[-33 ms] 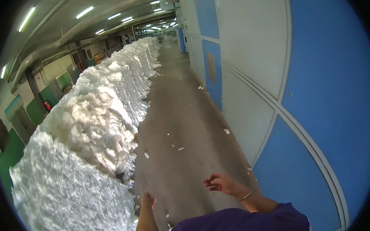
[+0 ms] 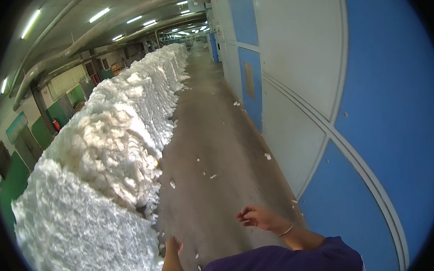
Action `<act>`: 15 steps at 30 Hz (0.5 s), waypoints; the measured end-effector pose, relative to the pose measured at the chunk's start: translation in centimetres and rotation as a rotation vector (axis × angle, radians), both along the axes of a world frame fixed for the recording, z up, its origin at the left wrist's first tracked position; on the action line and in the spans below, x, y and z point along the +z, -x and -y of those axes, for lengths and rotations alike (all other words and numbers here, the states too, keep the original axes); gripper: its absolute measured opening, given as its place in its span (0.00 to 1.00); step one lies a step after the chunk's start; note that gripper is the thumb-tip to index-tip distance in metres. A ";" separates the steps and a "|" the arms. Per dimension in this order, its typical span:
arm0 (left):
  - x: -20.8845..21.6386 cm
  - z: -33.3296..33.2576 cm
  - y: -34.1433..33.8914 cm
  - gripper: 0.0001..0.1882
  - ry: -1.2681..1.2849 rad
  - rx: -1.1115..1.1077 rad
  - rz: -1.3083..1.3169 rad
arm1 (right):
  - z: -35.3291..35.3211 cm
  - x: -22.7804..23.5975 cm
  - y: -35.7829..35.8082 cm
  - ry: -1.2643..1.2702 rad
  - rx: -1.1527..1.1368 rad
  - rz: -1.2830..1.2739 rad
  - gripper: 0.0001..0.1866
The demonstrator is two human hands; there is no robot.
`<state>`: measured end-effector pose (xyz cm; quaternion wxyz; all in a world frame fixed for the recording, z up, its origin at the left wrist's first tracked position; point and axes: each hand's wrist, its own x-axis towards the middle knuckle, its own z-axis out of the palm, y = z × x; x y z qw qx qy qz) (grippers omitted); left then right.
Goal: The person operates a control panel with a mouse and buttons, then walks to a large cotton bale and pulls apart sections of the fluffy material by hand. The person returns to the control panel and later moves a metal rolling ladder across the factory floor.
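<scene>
My right hand point(image 2: 254, 217) hovers over the grey-brown floor of the aisle, a thin bracelet on its wrist. Its fingers are loosely bent and apart, with nothing between them. My left hand point(image 2: 173, 245) hangs low beside the near end of a long bank of white, fluffy fibre point(image 2: 84, 226), apart from it. The left fingers are mostly hidden behind the hand and wrist. Within the bank, a looser, cream-tinted heap of fibre point(image 2: 114, 150) lies between the flatter near block and the long far stretch.
Tall blue and pale grey panels point(image 2: 296, 48) line the right side. Small white tufts point(image 2: 172, 184) lie scattered on the floor point(image 2: 202, 136). A red fire extinguisher point(image 2: 56, 125) stands by the left wall, and a large pipe point(image 2: 118, 23) runs under the ceiling.
My left hand is a little lower in the picture. My right hand sits slightly further left and lower. The fibre bank looks the same.
</scene>
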<state>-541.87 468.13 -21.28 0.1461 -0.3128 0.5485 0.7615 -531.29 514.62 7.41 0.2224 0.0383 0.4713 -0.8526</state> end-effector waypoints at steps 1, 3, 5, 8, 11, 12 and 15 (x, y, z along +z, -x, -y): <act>-1.5 1.1 -0.2 0.15 0.264 -0.056 0.159 | -0.5 0.2 4.7 -0.014 0.055 -0.003 0.07; -4.2 1.7 -1.0 0.12 0.133 0.321 -0.028 | -1.2 -0.1 14.0 -0.105 0.215 -0.007 0.07; -5.8 0.5 -0.5 0.11 0.288 0.214 0.230 | -2.3 -2.4 23.4 -0.132 0.284 -0.061 0.07; -6.6 -3.4 6.1 0.10 0.355 0.124 0.363 | -5.8 -10.5 38.0 -0.247 0.317 -0.100 0.08; -6.4 -8.0 18.7 0.09 0.382 0.018 0.402 | -12.7 -20.7 50.4 -0.826 0.258 -0.248 0.10; -6.3 -9.6 24.1 0.09 0.381 -0.017 0.388 | -16.0 -23.6 52.3 -1.163 0.162 -0.261 0.12; -5.2 -15.1 42.5 0.09 0.349 -0.106 0.278 | -27.0 -28.8 54.4 -1.824 1.067 -0.482 0.12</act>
